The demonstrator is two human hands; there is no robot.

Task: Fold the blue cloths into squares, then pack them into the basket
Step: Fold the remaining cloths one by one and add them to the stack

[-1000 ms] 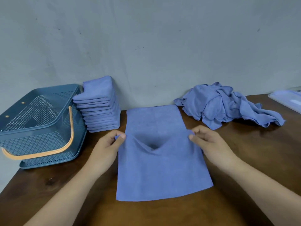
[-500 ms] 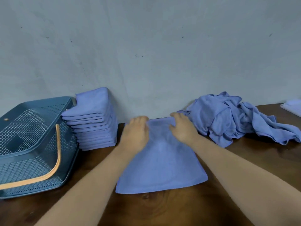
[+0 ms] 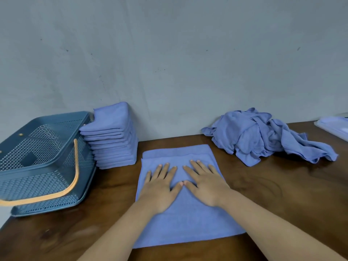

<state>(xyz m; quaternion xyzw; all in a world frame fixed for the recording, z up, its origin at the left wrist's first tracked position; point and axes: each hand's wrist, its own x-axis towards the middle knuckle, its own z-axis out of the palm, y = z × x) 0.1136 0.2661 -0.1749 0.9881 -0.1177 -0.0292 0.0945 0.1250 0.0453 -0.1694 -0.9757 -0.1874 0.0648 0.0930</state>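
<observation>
wooden table (image 3: 282, 194); both hands (image 3: 162, 187) flat on folded blue cloth (image 3: 188, 223)

A blue cloth (image 3: 188, 223) lies folded flat on the near middle of the tabletop (image 3: 282, 194), with a neat stack (image 3: 113, 136) of folded squares far left, just right of the teal mesh basket (image 3: 37, 185), and a crumpled pile (image 3: 263, 136) far right.

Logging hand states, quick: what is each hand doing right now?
Left hand: open, fingers straight, pressing flat on the cloth.
Right hand: open, fingers straight, pressing flat on the same cloth.
</observation>
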